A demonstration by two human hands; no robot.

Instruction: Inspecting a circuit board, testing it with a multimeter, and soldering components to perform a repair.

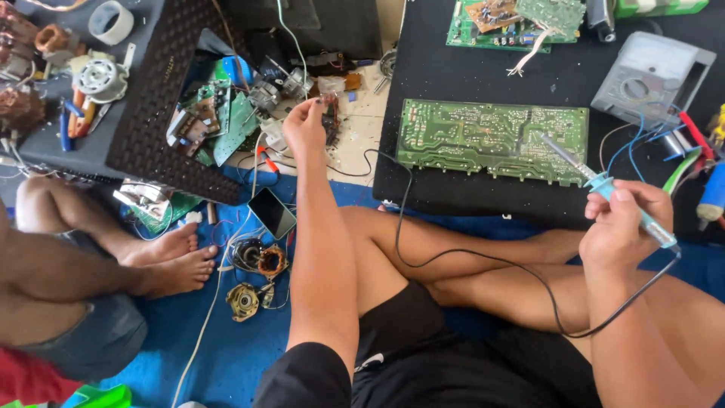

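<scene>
While right hand [623, 223] grips soldering iron [604, 185] over circuit board [491, 140], left hand [303, 125] pinches small component [330, 121].

Matt green circuit board [492, 140], blue plastic soldering iron [610, 190]

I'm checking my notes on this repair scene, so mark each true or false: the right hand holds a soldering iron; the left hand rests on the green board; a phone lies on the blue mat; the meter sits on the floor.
1. True: the right hand holds the soldering iron.
2. False: the left hand reaches left of the green board, apart from it.
3. True: the phone lies on the blue mat.
4. False: the meter sits on the black table.
</scene>
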